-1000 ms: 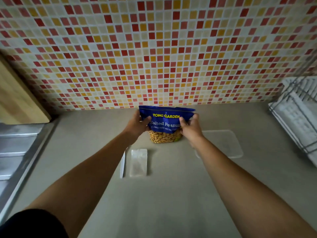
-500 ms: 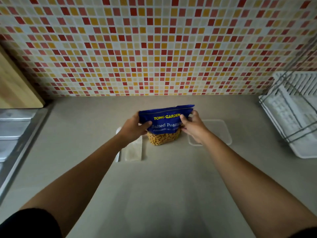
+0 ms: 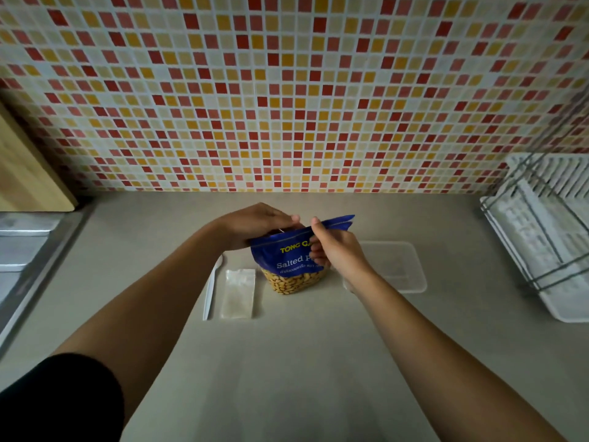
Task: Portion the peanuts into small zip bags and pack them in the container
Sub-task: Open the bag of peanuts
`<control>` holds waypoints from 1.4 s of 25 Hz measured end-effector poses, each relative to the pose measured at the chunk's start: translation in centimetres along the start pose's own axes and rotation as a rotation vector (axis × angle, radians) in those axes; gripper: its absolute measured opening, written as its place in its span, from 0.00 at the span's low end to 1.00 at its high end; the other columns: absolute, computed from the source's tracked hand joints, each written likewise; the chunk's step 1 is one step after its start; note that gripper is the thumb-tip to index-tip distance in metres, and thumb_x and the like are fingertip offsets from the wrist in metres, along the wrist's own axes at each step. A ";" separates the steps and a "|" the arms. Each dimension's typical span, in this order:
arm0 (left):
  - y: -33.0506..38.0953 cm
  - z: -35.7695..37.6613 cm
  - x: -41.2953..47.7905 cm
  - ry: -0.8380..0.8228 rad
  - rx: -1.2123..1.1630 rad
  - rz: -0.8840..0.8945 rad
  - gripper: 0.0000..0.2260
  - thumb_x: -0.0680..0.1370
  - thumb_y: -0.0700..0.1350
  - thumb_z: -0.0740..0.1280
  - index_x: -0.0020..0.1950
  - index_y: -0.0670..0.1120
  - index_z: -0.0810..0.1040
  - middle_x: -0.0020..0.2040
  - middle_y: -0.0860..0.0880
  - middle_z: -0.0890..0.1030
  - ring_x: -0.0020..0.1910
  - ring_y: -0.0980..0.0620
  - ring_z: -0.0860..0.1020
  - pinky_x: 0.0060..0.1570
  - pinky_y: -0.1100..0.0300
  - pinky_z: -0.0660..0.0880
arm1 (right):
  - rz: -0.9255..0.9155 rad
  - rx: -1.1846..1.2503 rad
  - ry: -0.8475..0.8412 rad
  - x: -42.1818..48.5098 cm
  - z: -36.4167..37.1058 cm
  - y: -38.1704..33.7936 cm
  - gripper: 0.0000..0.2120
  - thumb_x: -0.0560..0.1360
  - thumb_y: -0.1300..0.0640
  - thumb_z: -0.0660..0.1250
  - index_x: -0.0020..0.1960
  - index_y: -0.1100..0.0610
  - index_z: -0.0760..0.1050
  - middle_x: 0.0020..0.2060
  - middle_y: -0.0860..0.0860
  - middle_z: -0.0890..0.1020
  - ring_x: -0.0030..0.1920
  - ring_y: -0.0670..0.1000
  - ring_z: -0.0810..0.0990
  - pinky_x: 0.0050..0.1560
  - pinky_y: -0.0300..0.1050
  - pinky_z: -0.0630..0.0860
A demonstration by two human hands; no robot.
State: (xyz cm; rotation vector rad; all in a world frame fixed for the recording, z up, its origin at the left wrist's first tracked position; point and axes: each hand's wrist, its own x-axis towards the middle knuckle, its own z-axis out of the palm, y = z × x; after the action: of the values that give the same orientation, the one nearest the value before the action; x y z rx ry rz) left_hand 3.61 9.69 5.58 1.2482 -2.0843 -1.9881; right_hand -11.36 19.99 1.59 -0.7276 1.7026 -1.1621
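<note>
Peanut bag (image 3: 288, 266): blue, upright on the bench (image 3: 287, 371), near the middle and toward the wall. Clear lower window shows peanuts (image 3: 294, 282) filling the base. Top edge is creased and tilted, rising toward the right.

Both hands are at the bag's top, close together. Left hand (image 3: 258, 223) reaches over from behind and grips the upper left corner, fingers curled on the top edge. Right hand (image 3: 338, 253) pinches the front panel just below the top, thumb up against the rim, fingers folded over the printed label. Cannot tell whether the mouth is parted.

Just left of the bag: small zip bags (image 3: 238, 293), a flat clear stack lying on the bench. Left of them, nearly touching, a white plastic spoon (image 3: 211, 290), bowl toward the wall.

Right of the bag: clear container (image 3: 400, 266), low and rectangular, partly behind the right wrist.

Far right, a white dish rack (image 3: 548, 237) with wire frame. Far left, a metal sink (image 3: 22, 250) and a wooden board (image 3: 28, 173) leaning up. Mosaic tile wall (image 3: 287, 90) behind.
</note>
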 end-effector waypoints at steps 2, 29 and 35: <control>0.2 0.0 0.4 -0.008 -0.013 -0.028 0.16 0.76 0.52 0.65 0.51 0.40 0.81 0.38 0.48 0.84 0.35 0.52 0.82 0.33 0.63 0.78 | 0.009 0.063 -0.059 0.3 -0.2 0.0 0.16 0.74 0.44 0.65 0.43 0.57 0.78 0.35 0.50 0.82 0.38 0.47 0.81 0.46 0.44 0.80; 0.8 0.2 1.9 0.364 0.878 0.436 0.07 0.77 0.43 0.65 0.45 0.41 0.80 0.37 0.50 0.78 0.34 0.58 0.73 0.35 0.70 0.65 | -0.020 -0.028 -0.021 -0.1 0.2 -1.5 0.11 0.76 0.59 0.63 0.35 0.56 0.74 0.28 0.48 0.77 0.30 0.44 0.74 0.30 0.34 0.69; 3.0 -0.9 2.1 0.376 0.971 0.479 0.07 0.77 0.42 0.64 0.47 0.41 0.81 0.39 0.48 0.80 0.36 0.56 0.73 0.39 0.65 0.67 | 0.042 -0.141 -0.069 -1.1 -1.3 -2.2 0.10 0.75 0.56 0.64 0.36 0.56 0.77 0.28 0.48 0.79 0.28 0.43 0.76 0.30 0.35 0.70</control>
State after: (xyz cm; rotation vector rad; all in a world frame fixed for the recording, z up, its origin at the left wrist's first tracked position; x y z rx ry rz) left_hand 1.03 7.46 7.24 0.8882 -2.8079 -0.4677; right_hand -12.21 20.59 4.21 -0.8046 1.7463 -0.9846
